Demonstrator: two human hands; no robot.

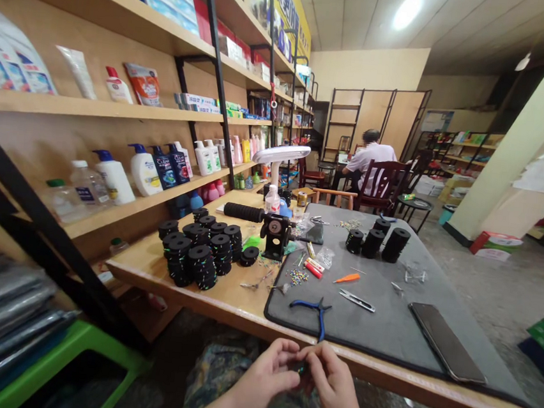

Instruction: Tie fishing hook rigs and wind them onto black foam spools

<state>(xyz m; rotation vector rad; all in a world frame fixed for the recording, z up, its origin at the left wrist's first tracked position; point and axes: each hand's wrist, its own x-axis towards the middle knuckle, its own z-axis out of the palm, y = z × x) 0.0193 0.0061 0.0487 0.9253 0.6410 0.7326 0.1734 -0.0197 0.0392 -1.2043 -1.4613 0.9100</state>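
Observation:
My left hand [268,372] and my right hand [332,383] meet just below the front edge of the wooden table [224,299], over my lap. Both are closed in a pinch around a small dark item between the fingertips; it is too small to name. Just beyond them on the grey mat [387,311] lie blue-handled pliers [312,309], metal snips [357,300] and an orange tool [347,277]. Stacks of black spools [200,251] stand at the left of the table, and more black spools [378,240] at the back of the mat.
A dark phone [446,341] lies at the mat's right. A small black vise [275,235], loose coloured beads [298,276] and a white lamp [281,155] sit mid-table. Shelves of bottles [145,171] run along the left. A person [370,156] sits on a chair far back.

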